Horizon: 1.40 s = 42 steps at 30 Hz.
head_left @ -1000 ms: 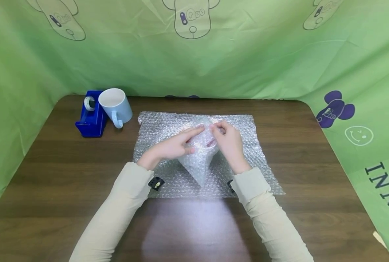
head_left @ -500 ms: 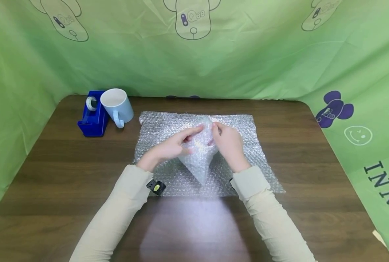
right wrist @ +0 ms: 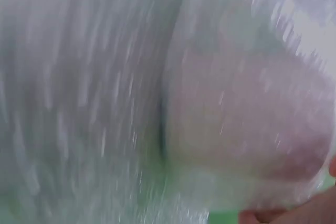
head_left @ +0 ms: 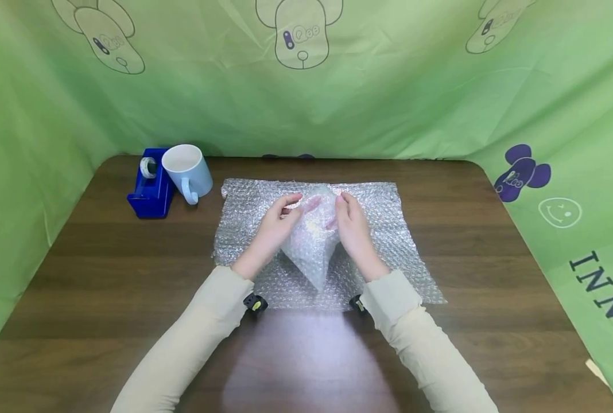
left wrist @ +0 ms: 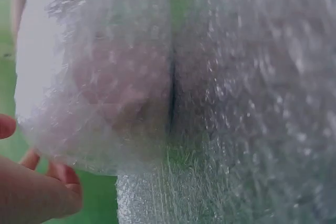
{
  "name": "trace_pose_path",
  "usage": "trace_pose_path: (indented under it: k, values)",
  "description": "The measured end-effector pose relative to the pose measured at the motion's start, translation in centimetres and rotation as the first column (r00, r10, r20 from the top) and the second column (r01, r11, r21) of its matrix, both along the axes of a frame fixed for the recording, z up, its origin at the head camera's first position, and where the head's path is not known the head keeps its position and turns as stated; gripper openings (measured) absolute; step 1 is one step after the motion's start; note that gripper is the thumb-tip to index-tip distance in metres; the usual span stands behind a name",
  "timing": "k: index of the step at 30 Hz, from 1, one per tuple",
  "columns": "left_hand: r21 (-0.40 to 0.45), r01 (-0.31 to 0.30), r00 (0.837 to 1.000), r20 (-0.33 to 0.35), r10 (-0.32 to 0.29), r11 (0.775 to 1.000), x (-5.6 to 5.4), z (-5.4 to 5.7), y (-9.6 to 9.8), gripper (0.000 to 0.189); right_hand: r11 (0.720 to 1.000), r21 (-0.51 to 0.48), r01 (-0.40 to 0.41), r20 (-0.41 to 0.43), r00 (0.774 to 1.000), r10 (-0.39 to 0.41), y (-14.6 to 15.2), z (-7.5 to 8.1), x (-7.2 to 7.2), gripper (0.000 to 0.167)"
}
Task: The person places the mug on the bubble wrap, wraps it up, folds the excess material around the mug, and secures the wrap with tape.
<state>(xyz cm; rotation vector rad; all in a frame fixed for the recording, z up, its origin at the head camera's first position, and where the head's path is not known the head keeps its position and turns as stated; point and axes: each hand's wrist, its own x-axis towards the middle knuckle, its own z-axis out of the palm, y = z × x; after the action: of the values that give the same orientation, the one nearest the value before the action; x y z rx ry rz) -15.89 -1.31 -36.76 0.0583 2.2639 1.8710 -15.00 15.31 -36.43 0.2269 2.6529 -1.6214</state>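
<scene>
A clear bubble wrap sheet (head_left: 379,241) lies on the table, and its gathered part forms a bundle (head_left: 311,252) that tapers to a point toward me. Something pinkish shows blurred through this wrap in both wrist views. My left hand (head_left: 275,226) is at the bundle's left side, fingers loosely bent, fingertips right at its edge. On the opposite side my right hand (head_left: 354,229) pinches the wrap near the top of the bundle, its thumb toward the middle. Part of the right fingers is hidden by the wrap.
At the back left stand a light blue mug (head_left: 189,175), white inside, and a blue tape dispenser (head_left: 154,198) with a roll of tape. They are close together. A green printed cloth (head_left: 389,103) hangs behind the wooden table (head_left: 466,252) and along its sides.
My left hand has drawn back a little to the left and turned, its fingers coming off the top of the bundle. The right hand has turned slightly more upright at the same edge.
</scene>
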Motion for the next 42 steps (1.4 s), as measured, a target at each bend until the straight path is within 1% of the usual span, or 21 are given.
trace_pose_path:
  k: [1,3,6,9,11,12,14,16,18,21,22,24,27,29,32,35,36,38,40,42]
  values:
    - [-0.032,0.006,1.000,0.009,-0.006,0.999,-0.1,-0.1,0.2,0.044,0.999,-0.042,0.015,0.024,1.000,-0.014,-0.1,0.0,0.3,0.056]
    - [-0.072,0.021,0.999,0.028,-0.019,0.997,-0.2,-0.2,0.4,0.049,0.994,-0.087,0.062,0.070,0.996,-0.056,-0.2,0.0,0.8,0.060]
    - [-0.086,0.040,0.998,0.057,-0.036,0.995,-0.4,-0.4,0.8,0.055,0.983,-0.140,0.115,0.174,0.981,-0.090,-0.4,0.2,1.8,0.068]
    - [-0.132,0.073,0.993,0.097,-0.060,0.988,-0.5,-0.6,1.1,0.064,0.968,-0.225,0.113,0.280,0.959,-0.047,-0.6,0.2,2.6,0.079]
    - [-0.168,0.099,0.990,0.120,-0.079,0.981,-0.6,-0.7,1.3,0.070,0.947,-0.304,0.107,0.337,0.942,0.002,-0.9,0.1,3.1,0.085]
    - [-0.186,0.106,0.988,0.128,-0.083,0.977,-0.6,-0.8,1.4,0.072,0.933,-0.347,0.098,0.345,0.938,0.030,-1.1,0.0,3.2,0.087]
    - [-0.216,0.109,0.988,0.129,-0.082,0.970,-0.6,-0.9,1.7,0.075,0.906,-0.411,0.102,0.341,0.939,0.049,-1.4,-0.3,3.4,0.090]
    - [-0.225,0.102,0.990,0.120,-0.077,0.969,-0.6,-1.1,2.0,0.073,0.893,-0.435,0.114,0.321,0.946,0.036,-1.7,-0.6,3.4,0.092]
    - [-0.228,0.092,0.991,0.114,-0.068,0.969,-0.6,-1.2,2.2,0.072,0.894,-0.431,0.118,0.306,0.952,0.022,-1.9,-0.9,3.5,0.092]
    - [-0.228,0.090,0.992,0.111,-0.066,0.970,-0.3,-1.3,2.4,0.069,0.907,-0.401,0.132,0.308,0.951,-0.003,-2.0,-1.2,3.5,0.092]
    - [-0.228,0.091,0.992,0.108,-0.068,0.969,-0.2,-1.2,2.5,0.068,0.907,-0.400,0.132,0.312,0.950,-0.001,-2.0,-1.2,3.5,0.092]
    - [-0.228,0.091,0.993,0.090,-0.072,0.969,-0.1,-1.0,2.8,0.067,0.903,-0.409,0.133,0.297,0.955,-0.006,-1.8,-1.1,3.4,0.091]
    - [-0.233,0.093,0.995,0.055,-0.083,0.968,-0.1,-0.4,3.3,0.066,0.901,-0.413,0.132,0.279,0.960,-0.013,-1.3,-0.4,3.2,0.091]
    - [-0.236,0.089,0.996,0.032,-0.083,0.968,-0.3,0.2,3.9,0.065,0.905,-0.405,0.133,0.264,0.964,-0.023,-0.8,0.3,3.0,0.089]
    - [-0.231,0.077,0.997,0.030,-0.072,0.970,-0.5,1.1,5.2,0.068,0.915,-0.387,0.113,0.253,0.967,-0.013,0.5,1.6,2.5,0.085]
    - [-0.209,0.042,0.999,0.032,-0.036,0.977,-0.6,1.8,6.8,0.074,0.928,-0.366,0.070,0.234,0.972,0.020,2.3,2.8,1.7,0.081]
    - [-0.193,0.030,0.999,0.033,-0.024,0.981,-0.6,2.0,7.5,0.074,0.931,-0.363,0.045,0.218,0.975,0.038,2.9,3.1,1.4,0.077]
    - [-0.156,0.012,1.000,0.023,-0.008,0.988,-0.7,2.3,8.8,0.071,0.944,-0.329,0.015,0.206,0.977,0.056,4.3,3.8,0.8,0.076]
    - [-0.119,0.014,1.000,0.011,-0.013,0.993,-0.9,2.6,10.2,0.066,0.954,-0.300,-0.008,0.182,0.981,0.066,5.7,4.4,0.3,0.073]
    - [-0.091,0.029,1.000,0.010,-0.028,0.995,-1.0,3.0,11.7,0.063,0.966,-0.259,-0.019,0.178,0.982,0.067,7.3,4.9,-0.1,0.071]
